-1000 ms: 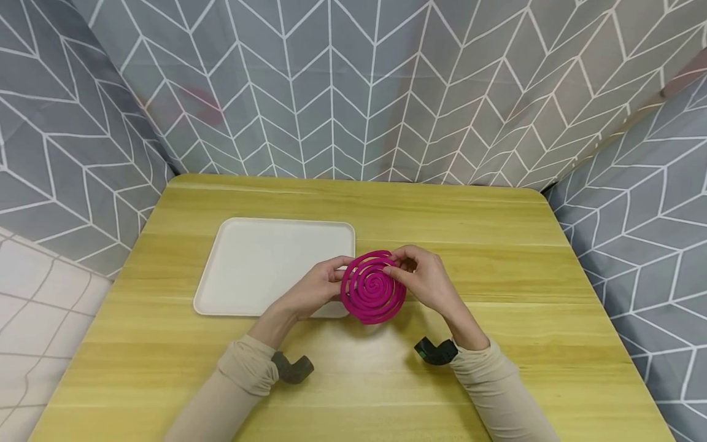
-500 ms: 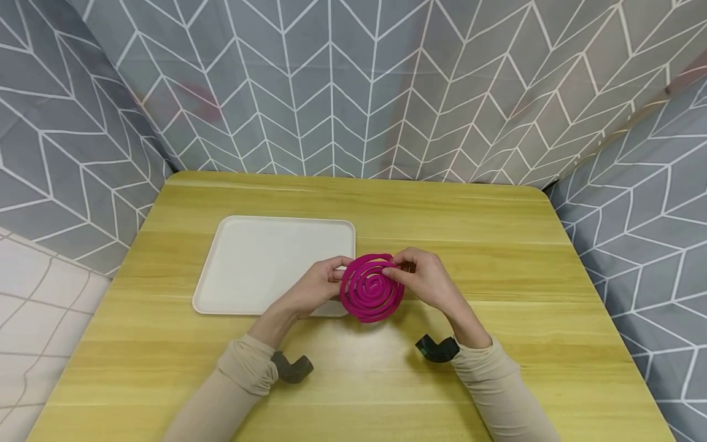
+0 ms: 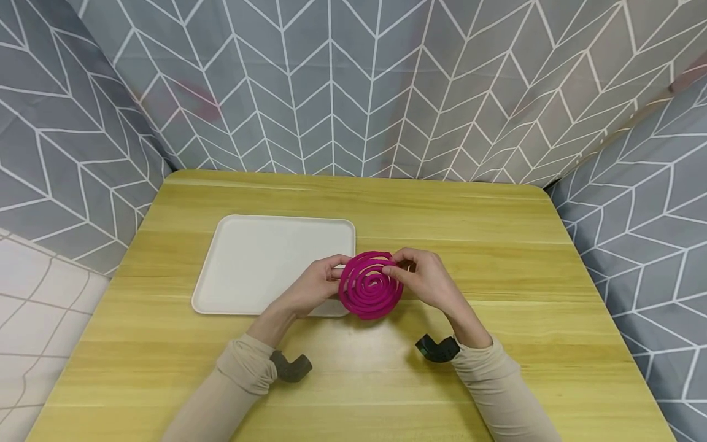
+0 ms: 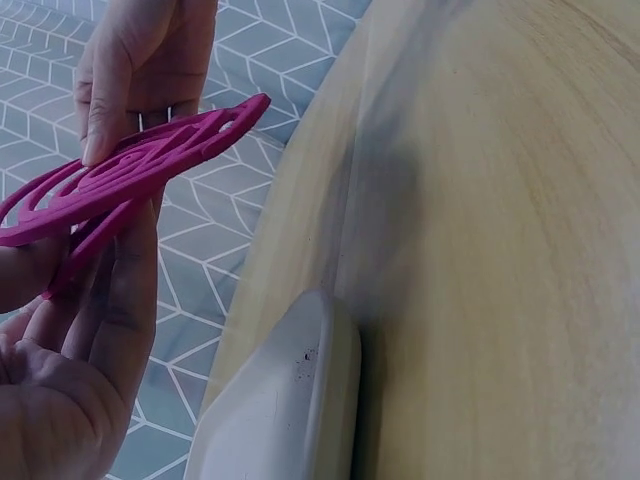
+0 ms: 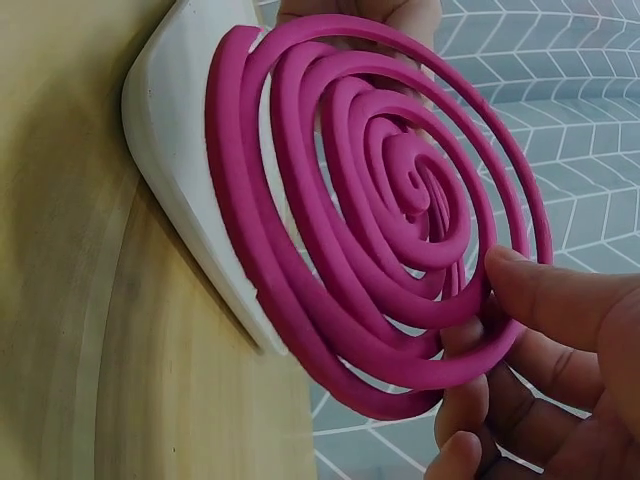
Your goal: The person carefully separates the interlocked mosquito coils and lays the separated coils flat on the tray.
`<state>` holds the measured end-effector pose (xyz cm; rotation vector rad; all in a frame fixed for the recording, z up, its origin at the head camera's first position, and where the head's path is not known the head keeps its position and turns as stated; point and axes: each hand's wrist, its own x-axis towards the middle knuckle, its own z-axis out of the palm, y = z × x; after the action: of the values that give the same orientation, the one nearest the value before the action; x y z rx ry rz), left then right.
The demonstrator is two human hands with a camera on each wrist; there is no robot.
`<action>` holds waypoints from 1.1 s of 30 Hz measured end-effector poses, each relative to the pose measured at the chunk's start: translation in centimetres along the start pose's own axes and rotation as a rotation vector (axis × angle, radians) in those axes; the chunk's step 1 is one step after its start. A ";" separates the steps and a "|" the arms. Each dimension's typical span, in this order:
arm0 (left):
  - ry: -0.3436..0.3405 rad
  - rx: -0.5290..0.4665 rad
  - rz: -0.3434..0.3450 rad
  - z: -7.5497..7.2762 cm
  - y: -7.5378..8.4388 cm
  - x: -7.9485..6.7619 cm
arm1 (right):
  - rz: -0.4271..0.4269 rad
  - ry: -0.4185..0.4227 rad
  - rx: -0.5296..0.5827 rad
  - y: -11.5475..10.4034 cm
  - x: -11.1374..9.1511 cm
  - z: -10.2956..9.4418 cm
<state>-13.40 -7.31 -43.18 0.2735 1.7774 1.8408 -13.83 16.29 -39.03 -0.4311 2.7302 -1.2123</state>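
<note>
centrally, a magenta coil hangs between a person's two bare hands, lifted above a wood-grain tabletop and apart from it. the left hand grips the coil's left edge, while the right hand pinches its upper right rim, thumb on the spiral face and fingers underneath. neither side is released.

the relation to watch, by the look of it, is that span: the coil lies to the right of the left hand's grip and to the left and near side of the right hand's. round and flattish, it offers no clear long axis; the left wrist view catches it nearly edge-on, slanting, with one strand dipping below the rest. both hands touch it, so neither is nearer, though the left is closer to a white tray, and its forearm crosses the tray's near edge. from above, the coil sits just beside the tray's right end; the left wrist view shows the two apart.

hard to make out is the underside, where the fingertips of both hands are partly hidden. the right wrist view shows strands overlapping, but whether they form one length or two layers cannot be told. that same view cuts off the left hand at the top, and the tray with it.
</note>
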 end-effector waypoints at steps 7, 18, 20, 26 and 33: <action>-0.005 -0.078 -0.028 0.0 0.1 -0.1 | -0.016 0.001 0.013 0.1 -0.1 0.1; 0.004 -0.059 -0.030 -0.1 0.0 -0.1 | -0.103 0.005 0.017 0.5 -0.2 0.2; 0.006 -0.048 -0.028 -0.1 0.0 -0.1 | -0.099 0.004 0.020 0.4 -0.2 0.2; 0.006 -0.026 -0.022 -0.1 0.1 0.0 | -0.089 0.000 0.016 0.0 -0.2 0.1; 0.007 -0.044 -0.028 -0.1 0.1 0.1 | -0.079 0.002 0.017 -0.1 -0.1 0.1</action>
<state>-13.54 -7.38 -43.13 0.2250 1.7347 1.8608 -13.68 16.22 -39.01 -0.5407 2.7269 -1.2541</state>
